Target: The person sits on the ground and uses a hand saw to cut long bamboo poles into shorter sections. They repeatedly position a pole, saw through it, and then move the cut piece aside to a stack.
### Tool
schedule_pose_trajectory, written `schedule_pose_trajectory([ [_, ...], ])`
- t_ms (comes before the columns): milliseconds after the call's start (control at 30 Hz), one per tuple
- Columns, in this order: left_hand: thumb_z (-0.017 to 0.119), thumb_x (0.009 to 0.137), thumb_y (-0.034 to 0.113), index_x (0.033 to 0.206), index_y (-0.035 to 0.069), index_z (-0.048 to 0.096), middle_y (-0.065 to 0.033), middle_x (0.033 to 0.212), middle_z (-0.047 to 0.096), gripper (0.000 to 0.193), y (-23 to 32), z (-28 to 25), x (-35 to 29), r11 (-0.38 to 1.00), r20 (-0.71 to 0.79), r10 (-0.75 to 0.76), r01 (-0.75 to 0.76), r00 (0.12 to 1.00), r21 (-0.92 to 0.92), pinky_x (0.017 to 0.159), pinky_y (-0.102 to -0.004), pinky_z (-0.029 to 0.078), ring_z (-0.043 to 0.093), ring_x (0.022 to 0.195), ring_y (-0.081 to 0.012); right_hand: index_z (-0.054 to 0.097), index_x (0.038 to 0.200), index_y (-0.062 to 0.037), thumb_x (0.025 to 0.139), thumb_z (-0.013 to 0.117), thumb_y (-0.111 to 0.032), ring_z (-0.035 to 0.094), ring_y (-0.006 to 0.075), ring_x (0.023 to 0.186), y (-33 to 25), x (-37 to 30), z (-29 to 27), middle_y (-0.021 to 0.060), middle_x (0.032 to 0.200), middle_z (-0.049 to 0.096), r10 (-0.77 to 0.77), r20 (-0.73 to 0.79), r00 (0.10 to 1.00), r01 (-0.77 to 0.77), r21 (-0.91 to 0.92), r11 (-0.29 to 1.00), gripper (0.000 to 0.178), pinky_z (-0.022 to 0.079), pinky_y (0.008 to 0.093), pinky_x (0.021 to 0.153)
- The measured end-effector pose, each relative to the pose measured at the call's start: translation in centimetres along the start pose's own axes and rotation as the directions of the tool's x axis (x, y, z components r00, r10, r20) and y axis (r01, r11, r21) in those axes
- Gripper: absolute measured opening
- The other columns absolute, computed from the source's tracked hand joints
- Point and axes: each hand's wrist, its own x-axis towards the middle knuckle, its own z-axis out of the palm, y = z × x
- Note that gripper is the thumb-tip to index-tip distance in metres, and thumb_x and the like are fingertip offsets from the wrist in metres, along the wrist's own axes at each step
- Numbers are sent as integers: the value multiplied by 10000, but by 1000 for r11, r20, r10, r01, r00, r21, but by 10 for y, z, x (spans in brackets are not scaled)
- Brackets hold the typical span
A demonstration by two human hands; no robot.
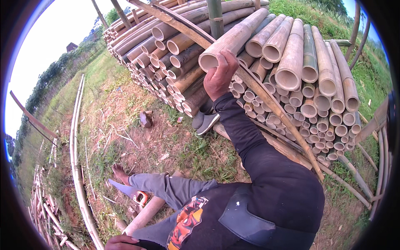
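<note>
My right hand (221, 75) is closed round the near rim of a thick bamboo pole (233, 39), which lies on top of the right-hand stack. The thumb side wraps over the open end. My left hand (122, 242) is at the lower edge, beside my leg and near a bamboo length (143, 214) on the ground. The frame cuts that hand off, so its grip cannot be made out. A handsaw (141, 198) with an orange and black handle lies by my bare foot, its blade pointing left.
Stacked bamboo poles (166, 54) stand left of an upright post (215, 18). A slanting split bamboo rail (275, 108) crosses in front of the right stack (310, 104). Grey shoes (205, 121) and a brown stone-like block (146, 119) sit on the ground. Long poles (76, 146) run along the left.
</note>
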Motion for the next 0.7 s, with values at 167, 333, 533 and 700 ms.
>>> schedule_pose_trajectory([
  [167, 711, 1000, 391, 1411, 21, 587, -265, 1072, 736, 567, -6, -18, -10, 996, 144, -73, 65, 987, 61, 812, -568, 575, 721, 844, -397, 668, 1285, -161, 822, 656, 15, 514, 389, 1223, 11, 2, -1, 119, 1256, 541, 11, -12, 1000, -12, -147, 989, 496, 381, 570, 1071],
  [333, 822, 922, 475, 1438, 0, 590, -262, 1210, 724, 738, 13, -20, -44, 960, -1, -238, 236, 971, 151, 876, -539, 556, 717, 979, -395, 671, 1263, -128, 815, 637, 6, 500, 394, 1157, 47, 45, 25, 111, 1226, 537, -30, -132, 991, -7, -270, 963, 469, 360, 589, 1046],
  [533, 852, 902, 522, 1533, 182, 618, -175, 1219, 786, 755, 41, -17, -81, 820, -242, -493, 539, 836, 191, 1064, -585, 520, 754, 1071, -437, 626, 1307, -109, 800, 633, 0, 511, 397, 1214, 42, 45, 51, 127, 1259, 538, 5, -99, 995, -25, -200, 980, 518, 351, 642, 1087],
  [700, 858, 883, 513, 1467, -68, 541, -269, 1270, 693, 882, 33, -28, -112, 801, -245, -548, 586, 800, 123, 917, -505, 531, 691, 1047, -381, 623, 1274, -88, 850, 766, -189, 556, 399, 1273, 34, 53, 23, 138, 1314, 592, -2, 112, 994, 1, 1, 1000, 459, 364, 625, 1154],
])
